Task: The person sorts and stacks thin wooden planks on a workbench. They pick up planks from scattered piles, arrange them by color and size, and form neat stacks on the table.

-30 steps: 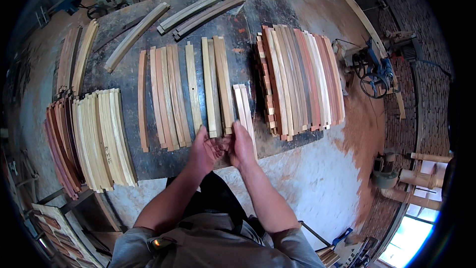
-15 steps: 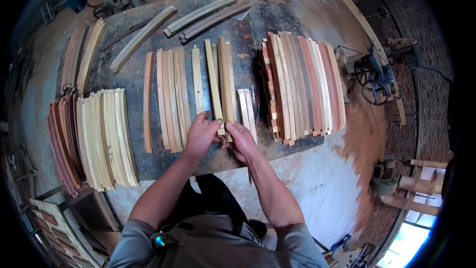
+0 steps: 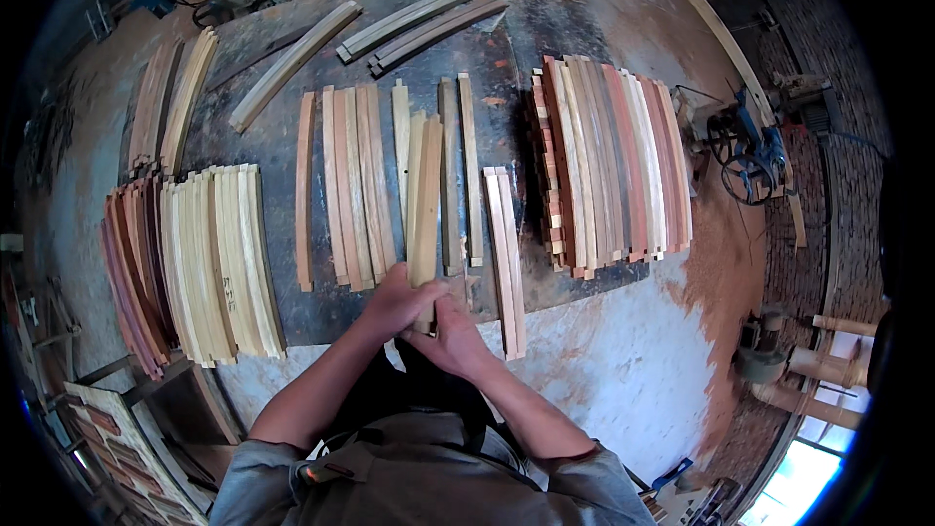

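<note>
Gripping the pair of curved wooden slats, which reaches toward 12 o'clock over the worktable, the left hand and right hand on my feed hold only its near end, so I judge the tips could splay or knock the grey-brown slat just past 12. The fingers curl closely around it, some hidden from me; farther, at 12, lie curved pale-grey slats.

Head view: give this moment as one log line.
left grip: on held strips | right grip: on held strips | pale strips: overhanging table edge
</note>
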`<state>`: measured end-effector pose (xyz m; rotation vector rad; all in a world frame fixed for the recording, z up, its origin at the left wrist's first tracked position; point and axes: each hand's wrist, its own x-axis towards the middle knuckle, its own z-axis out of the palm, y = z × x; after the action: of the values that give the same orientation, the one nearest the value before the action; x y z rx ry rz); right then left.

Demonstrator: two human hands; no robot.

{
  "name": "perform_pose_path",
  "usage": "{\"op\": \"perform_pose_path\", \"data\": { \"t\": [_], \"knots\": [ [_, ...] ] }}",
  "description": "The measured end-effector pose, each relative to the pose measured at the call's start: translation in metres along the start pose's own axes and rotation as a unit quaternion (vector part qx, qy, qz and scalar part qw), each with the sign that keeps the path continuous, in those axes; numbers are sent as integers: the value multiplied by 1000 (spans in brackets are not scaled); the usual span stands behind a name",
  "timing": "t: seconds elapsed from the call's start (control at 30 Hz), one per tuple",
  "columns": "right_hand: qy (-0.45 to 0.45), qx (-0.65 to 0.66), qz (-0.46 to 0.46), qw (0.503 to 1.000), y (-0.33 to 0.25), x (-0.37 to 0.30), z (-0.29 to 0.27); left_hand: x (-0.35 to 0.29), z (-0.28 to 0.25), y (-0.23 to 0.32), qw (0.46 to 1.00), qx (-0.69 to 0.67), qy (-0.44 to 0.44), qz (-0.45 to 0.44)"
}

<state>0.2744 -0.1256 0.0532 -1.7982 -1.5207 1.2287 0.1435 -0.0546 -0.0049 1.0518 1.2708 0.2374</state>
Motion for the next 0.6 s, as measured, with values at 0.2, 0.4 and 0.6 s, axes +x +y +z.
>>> {"op": "perform_pose_path", "data": {
  "t": [0.2,0.4,0.6],
  "knots": [
    [-7,35,-5,999,41,24,-26,-34,-20,15,994,-106,36,-8],
    [-28,-226,37,973,15,80,10,-76,-74,-11,982,-139,127,2],
    [-7,-296,98,950,14,102,34,-102,-89,-39,973,-38,225,47]
  ]
}}
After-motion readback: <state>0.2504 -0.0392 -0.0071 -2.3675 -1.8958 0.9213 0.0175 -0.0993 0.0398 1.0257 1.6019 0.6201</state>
